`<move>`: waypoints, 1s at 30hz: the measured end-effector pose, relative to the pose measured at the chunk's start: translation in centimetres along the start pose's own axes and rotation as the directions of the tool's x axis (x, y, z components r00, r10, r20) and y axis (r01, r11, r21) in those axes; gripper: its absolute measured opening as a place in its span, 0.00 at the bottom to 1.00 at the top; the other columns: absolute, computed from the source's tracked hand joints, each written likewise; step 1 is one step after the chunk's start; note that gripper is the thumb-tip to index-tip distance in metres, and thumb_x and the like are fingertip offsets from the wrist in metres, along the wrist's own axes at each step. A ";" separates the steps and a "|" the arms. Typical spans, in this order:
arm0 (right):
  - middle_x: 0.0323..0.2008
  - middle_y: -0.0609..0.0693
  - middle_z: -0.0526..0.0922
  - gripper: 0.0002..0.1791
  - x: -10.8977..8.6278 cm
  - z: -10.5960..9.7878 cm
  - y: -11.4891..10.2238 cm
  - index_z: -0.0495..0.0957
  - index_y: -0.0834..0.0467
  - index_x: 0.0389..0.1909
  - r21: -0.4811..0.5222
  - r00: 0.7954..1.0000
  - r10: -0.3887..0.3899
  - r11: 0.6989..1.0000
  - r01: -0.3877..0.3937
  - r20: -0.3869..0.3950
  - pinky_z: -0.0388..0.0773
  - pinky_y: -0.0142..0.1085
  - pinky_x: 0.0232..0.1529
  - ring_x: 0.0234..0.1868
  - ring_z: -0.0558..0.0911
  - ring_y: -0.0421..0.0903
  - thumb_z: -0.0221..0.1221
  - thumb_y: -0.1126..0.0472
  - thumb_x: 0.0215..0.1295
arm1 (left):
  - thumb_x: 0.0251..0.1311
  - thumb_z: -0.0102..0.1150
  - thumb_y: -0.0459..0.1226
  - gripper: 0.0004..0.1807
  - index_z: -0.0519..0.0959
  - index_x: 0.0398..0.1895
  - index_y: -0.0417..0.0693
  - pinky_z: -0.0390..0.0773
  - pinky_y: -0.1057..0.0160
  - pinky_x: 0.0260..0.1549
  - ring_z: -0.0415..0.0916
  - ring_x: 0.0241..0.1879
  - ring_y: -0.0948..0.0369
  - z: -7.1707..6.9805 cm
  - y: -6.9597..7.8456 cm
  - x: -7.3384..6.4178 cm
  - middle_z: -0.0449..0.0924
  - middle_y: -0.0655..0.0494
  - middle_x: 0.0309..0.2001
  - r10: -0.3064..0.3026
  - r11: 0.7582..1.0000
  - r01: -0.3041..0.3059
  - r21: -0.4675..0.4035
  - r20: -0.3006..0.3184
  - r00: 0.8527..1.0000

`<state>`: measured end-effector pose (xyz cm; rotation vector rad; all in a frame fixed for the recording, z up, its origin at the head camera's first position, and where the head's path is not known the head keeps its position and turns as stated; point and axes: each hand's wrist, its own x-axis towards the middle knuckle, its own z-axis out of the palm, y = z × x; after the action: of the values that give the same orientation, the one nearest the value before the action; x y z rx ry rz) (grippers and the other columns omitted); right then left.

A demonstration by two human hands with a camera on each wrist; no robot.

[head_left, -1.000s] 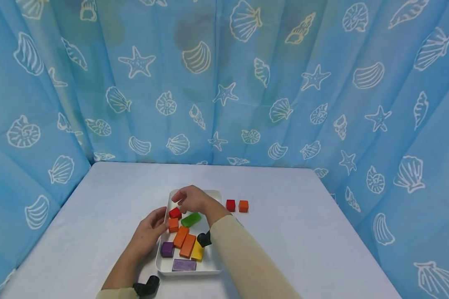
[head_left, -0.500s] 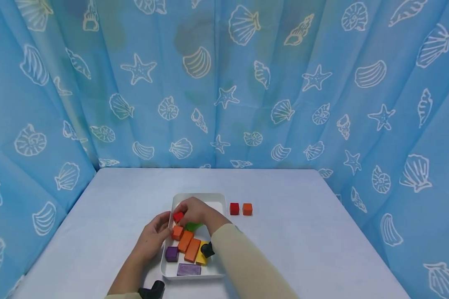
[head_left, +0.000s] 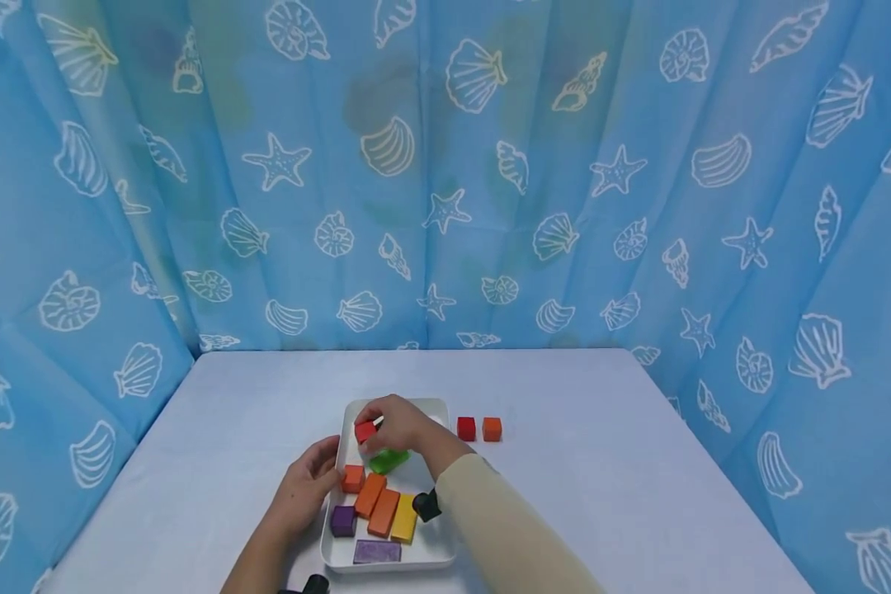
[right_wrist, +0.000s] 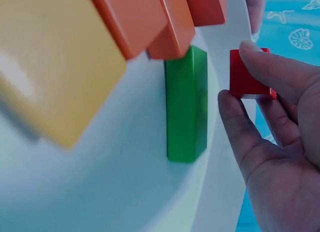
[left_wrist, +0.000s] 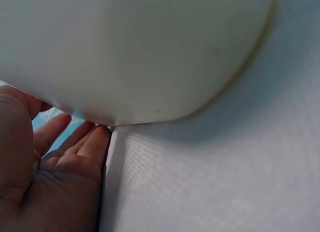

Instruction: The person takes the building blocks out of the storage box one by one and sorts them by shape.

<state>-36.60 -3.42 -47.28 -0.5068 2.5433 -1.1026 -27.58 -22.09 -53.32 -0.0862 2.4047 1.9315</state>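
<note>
1 red cube (head_left: 365,431) is pinched in the right hand (head_left: 397,425) over the white tray (head_left: 435,411), lower centre of the head frame. It looks light, rigid and smooth, best held by opposite faces. The left hand (head_left: 303,491) rests loosely against the tray.

And it's 1 white tray (head_left: 426,549) on 1 bench (head_left: 638,462)! 2 red cubes (head_left: 466,429), 2 orange cubes (head_left: 492,430), 1 purple cube (head_left: 344,521): 5 cubes tot.! Now 2 orange bars (head_left: 384,513), 1 yellow bar (head_left: 404,520), 1 green bar (right_wrist: 181,109), 1 purple bar (head_left: 377,552): that's 5 bars, so 10 blks tot.! And 1 set L fingers (left_wrist: 93,144), 1 set R fingers (right_wrist: 237,123), 2 sets tot.
</note>
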 end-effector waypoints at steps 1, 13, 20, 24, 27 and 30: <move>0.43 0.41 0.82 0.18 -0.1 -0.2 0.2 0.87 0.44 0.47 0.002 1.000 -0.005 1.000 0.005 -0.006 0.86 0.37 0.50 0.47 0.79 0.45 0.78 0.64 0.60 | 0.71 0.60 0.34 0.34 0.65 0.80 0.41 0.65 0.41 0.72 0.61 0.78 0.40 0.1 0.0 0.1 0.64 0.37 0.78 -0.001 1.000 0.001 0.003 0.001 1.000; 0.50 0.40 0.84 0.21 -2.7 -3.5 2.1 0.86 0.44 0.55 0.051 0.996 -0.057 0.997 0.060 -0.064 0.87 0.41 0.51 0.55 0.82 0.47 0.77 0.61 0.63 | 0.71 0.60 0.34 0.36 0.64 0.81 0.42 0.66 0.41 0.71 0.62 0.77 0.40 0.3 0.0 0.1 0.63 0.37 0.79 -0.037 0.999 0.037 0.039 -0.007 0.999; 0.53 0.43 0.84 0.22 -4.0 -4.7 3.0 0.86 0.46 0.57 0.067 0.990 -0.063 0.995 0.072 -0.122 0.88 0.41 0.48 0.55 0.82 0.49 0.77 0.60 0.62 | 0.70 0.60 0.34 0.36 0.63 0.81 0.41 0.65 0.41 0.72 0.60 0.78 0.39 0.2 0.1 0.0 0.62 0.35 0.79 -0.031 0.999 0.031 0.045 -0.012 0.999; 0.51 0.44 0.84 0.24 -4.9 -5.4 3.9 0.86 0.46 0.58 0.071 0.986 -0.053 0.995 0.065 -0.159 0.88 0.42 0.47 0.54 0.81 0.49 0.78 0.60 0.61 | 0.71 0.59 0.34 0.36 0.62 0.81 0.40 0.65 0.42 0.72 0.60 0.78 0.39 0.2 0.1 0.0 0.61 0.35 0.79 -0.024 0.999 0.025 0.042 -0.010 1.000; 0.50 0.43 0.84 0.24 -5.7 -6.0 4.8 0.86 0.46 0.58 0.068 0.983 -0.055 0.995 0.068 -0.176 0.88 0.43 0.48 0.54 0.82 0.50 0.78 0.60 0.61 | 0.71 0.59 0.33 0.36 0.62 0.81 0.40 0.65 0.41 0.72 0.60 0.78 0.39 0.3 0.1 0.0 0.61 0.35 0.79 -0.022 0.999 0.023 0.044 -0.010 1.000; 0.50 0.43 0.85 0.24 -6.5 -6.7 6.0 0.86 0.47 0.58 0.064 0.979 -0.062 0.995 0.076 -0.196 0.88 0.43 0.49 0.54 0.82 0.50 0.78 0.60 0.61 | 0.71 0.59 0.33 0.36 0.63 0.81 0.40 0.65 0.41 0.72 0.60 0.78 0.39 0.4 0.2 0.0 0.61 0.35 0.79 -0.025 0.999 0.025 0.044 -0.011 1.000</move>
<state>-34.82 7.45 -46.43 -0.4941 2.6574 -1.3220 -27.60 -21.62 -53.17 -0.1240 2.4394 1.8712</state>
